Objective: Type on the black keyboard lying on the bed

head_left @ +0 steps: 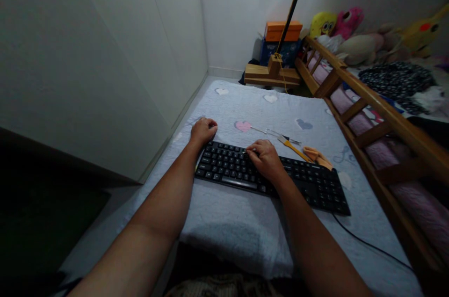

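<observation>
Black keys (224, 161) are overhung by the right hand (265, 158), fingers bent; whether anything is pinched cannot be told. The left hand (204, 131) is held curled beside the far-left corner of the keyboard (308, 189), its grip hidden. Work at the upper keys is judged in hand; steadiness seems called for. Beyond, a yellow-handled tool (297, 150) is laid on the surface (228, 217).

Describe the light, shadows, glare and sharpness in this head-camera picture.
All in the head view: dim overall, with the lower-left corner nearly black; the back wall is among the brighter parts; soft shadow lies on the cloth below the keyboard; a faint sheen shows on the space bar; the wooden rail looks soft toward the right edge.
</observation>
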`<state>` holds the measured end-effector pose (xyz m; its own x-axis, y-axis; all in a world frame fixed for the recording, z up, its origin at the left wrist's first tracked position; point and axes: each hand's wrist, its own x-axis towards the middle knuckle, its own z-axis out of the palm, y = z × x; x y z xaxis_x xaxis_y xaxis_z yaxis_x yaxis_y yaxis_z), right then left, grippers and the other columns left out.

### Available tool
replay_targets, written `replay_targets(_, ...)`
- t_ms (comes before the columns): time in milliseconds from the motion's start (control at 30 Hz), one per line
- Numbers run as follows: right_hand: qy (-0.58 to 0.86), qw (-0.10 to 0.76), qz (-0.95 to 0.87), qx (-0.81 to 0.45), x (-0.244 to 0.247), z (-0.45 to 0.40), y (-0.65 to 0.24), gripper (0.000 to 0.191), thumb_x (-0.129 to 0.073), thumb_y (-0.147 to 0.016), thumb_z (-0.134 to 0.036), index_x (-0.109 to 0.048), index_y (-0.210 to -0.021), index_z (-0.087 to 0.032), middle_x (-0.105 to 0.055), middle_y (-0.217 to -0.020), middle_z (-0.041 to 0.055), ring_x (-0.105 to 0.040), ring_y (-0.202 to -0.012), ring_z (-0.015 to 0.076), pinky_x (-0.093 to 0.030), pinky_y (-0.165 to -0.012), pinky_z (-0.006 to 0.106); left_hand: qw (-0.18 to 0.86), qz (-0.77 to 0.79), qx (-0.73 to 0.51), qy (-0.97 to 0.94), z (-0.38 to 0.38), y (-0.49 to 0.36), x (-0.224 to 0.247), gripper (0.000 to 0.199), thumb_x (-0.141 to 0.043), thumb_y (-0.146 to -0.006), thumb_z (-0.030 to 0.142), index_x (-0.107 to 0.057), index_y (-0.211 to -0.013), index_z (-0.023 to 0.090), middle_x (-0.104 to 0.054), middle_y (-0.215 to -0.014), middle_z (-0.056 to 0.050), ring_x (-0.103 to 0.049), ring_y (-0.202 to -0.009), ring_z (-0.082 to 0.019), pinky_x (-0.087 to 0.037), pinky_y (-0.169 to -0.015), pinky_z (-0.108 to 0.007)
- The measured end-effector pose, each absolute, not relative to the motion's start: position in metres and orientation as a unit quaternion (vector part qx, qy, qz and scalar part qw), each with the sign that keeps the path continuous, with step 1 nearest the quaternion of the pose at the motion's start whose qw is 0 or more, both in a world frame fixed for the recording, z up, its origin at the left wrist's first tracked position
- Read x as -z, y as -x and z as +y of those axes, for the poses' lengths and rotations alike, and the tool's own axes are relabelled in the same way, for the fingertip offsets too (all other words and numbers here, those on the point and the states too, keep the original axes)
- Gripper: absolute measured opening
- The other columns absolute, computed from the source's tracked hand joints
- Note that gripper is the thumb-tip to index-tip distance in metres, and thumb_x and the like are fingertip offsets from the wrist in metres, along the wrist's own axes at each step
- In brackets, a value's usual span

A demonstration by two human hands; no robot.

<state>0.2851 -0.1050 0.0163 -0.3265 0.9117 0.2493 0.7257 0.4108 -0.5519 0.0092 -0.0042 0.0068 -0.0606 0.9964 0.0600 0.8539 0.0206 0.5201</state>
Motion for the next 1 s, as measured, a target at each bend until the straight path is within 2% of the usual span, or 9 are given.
replay_targets(133,0.523,0.27,-0.79,-0.171,-0.0184,-0.1055,-0.291,0.019,-0.071,-0.101,-0.016,-0.086,-0.095,-0.025,-0.08,-0.102,0.0092,-0.067,-0.106,0.0288,-0.049,-0.102,0.044,0.164,0.693,-0.208,-0.67,-0.0045,-0.009,-0.0075,0.028,-0.069,-0.097,0.024,-0.088,-0.116,0.021,-0.077,-0.123,-0.011,-0.074,-0.117,-0.027,-0.057,-0.11,-0.037)
replay_targets(433,0.532,0.274,-0.785,-0.161,-0.0193,-0.1062,-0.2932,0.021,-0.068,-0.101,-0.015,-0.083,-0.091,-0.025,-0.078,-0.1,0.0085,-0.065,-0.105,0.0288,-0.049,-0.099,0.042,0.158,0.694,-0.213,-0.669,-0.0027,-0.0083,-0.0029,0.025,-0.069,-0.096,0.027,-0.088,-0.112,0.023,-0.077,-0.119,-0.009,-0.074,-0.113,-0.026,-0.058,-0.107,-0.037)
replay_targets(767,0.538,0.278,-0.781,-0.151,-0.0162,-0.1054,-0.2908,0.021,-0.066,-0.103,-0.017,-0.082,-0.091,-0.024,-0.078,-0.101,0.0104,-0.066,-0.106,0.03,-0.049,-0.101,0.044,0.155,0.69,-0.208,-0.676,-0.002,-0.0072,-0.0028,0.027,-0.068,-0.096,0.025,-0.088,-0.114,0.023,-0.077,-0.123,-0.01,-0.074,-0.121,-0.027,-0.057,-0.112,-0.037)
replay_targets(1000,0.538,0.299,-0.776,-0.14,-0.0129,-0.104,-0.2904,0.02,-0.066,-0.103,-0.017,-0.08,-0.091,-0.025,-0.078,-0.1,0.0093,-0.066,-0.103,0.029,-0.05,-0.1,0.043,0.152,0.689,-0.213,-0.676,-0.0019,-0.0071,-0.0031,0.025,-0.069,-0.095,0.026,-0.088,-0.111,0.024,-0.078,-0.119,-0.009,-0.073,-0.119,-0.028,-0.058,-0.111,-0.038)
